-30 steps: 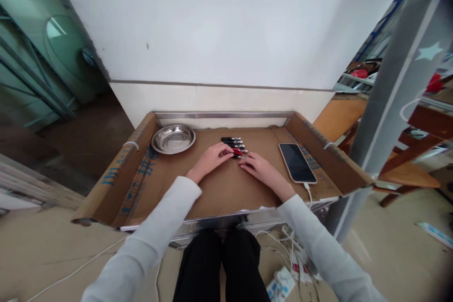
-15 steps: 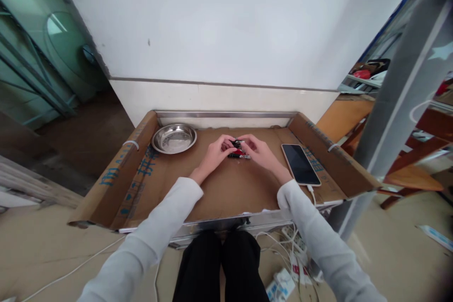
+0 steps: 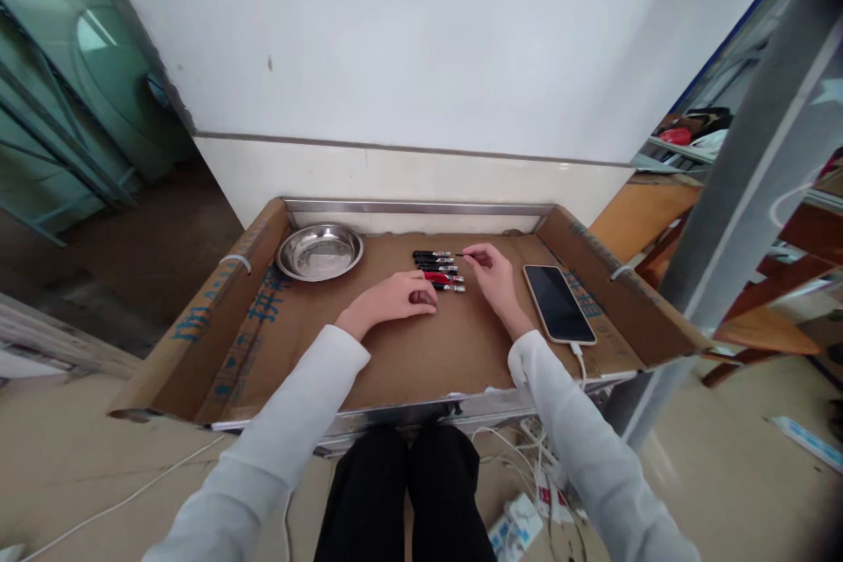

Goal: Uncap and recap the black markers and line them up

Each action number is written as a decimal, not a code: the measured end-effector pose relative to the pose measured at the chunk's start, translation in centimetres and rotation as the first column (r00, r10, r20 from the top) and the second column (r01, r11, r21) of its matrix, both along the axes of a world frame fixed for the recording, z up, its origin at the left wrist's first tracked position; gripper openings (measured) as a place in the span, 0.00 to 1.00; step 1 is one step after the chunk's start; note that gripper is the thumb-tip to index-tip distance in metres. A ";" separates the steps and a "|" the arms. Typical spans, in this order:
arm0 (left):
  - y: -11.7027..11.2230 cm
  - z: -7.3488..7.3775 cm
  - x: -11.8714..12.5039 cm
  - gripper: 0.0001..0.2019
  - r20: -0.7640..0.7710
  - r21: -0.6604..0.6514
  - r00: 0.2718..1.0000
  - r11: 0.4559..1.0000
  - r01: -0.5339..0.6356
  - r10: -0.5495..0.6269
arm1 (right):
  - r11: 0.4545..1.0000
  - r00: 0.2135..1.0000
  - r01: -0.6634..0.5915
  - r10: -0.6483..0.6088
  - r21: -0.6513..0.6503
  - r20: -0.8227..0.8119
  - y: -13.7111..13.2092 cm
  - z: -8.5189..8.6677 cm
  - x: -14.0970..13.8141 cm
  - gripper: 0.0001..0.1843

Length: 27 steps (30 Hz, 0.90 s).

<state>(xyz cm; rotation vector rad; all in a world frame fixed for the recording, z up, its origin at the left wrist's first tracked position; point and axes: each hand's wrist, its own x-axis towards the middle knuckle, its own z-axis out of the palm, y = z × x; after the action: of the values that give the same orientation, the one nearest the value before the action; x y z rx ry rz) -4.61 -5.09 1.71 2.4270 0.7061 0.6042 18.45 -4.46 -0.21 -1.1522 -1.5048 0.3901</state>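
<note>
My right hand (image 3: 491,277) keeps a narrow grip on a small dark piece (image 3: 459,255), just beside the row of pen-like sticks (image 3: 435,268) on the cardboard-lined worktop (image 3: 428,356). My left hand (image 3: 390,297) curls by the red stick (image 3: 435,277); I cannot tell whether its grip holds anything.

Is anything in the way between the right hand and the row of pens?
Nothing visible, except the small dark piece pinched in the right hand, which points toward the pens. The phone lies outside that gap.

Red pen (image 3: 441,278), black pens (image 3: 428,261), blue-printed brown cardboard (image 3: 408,360)
</note>
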 end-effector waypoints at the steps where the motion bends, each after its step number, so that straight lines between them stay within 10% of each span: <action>1: 0.0 -0.1 -0.1 0.11 -0.008 -0.011 1.000 1.000 0.004 -0.004 | 1.000 1.000 0.001 -0.001 0.018 0.030 0.0 0.0 0.0 0.11; 20: 0.2 -0.8 1.4 0.13 0.198 -0.188 0.974 0.979 -0.076 0.114 | 0.995 0.984 -0.098 0.099 -0.011 0.146 -0.5 -0.2 -0.5 0.10; 27: 1.9 -1.5 2.6 0.15 0.487 -0.635 0.773 0.772 -0.006 0.407 | 0.993 0.992 -0.121 0.121 -0.016 0.022 -0.9 0.2 -1.0 0.11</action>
<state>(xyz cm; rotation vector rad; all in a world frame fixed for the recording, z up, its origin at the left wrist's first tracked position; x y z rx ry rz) -2.02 -3.20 0.20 1.4298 0.7556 1.0087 17.43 -5.33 0.04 -1.0832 -1.5988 0.4723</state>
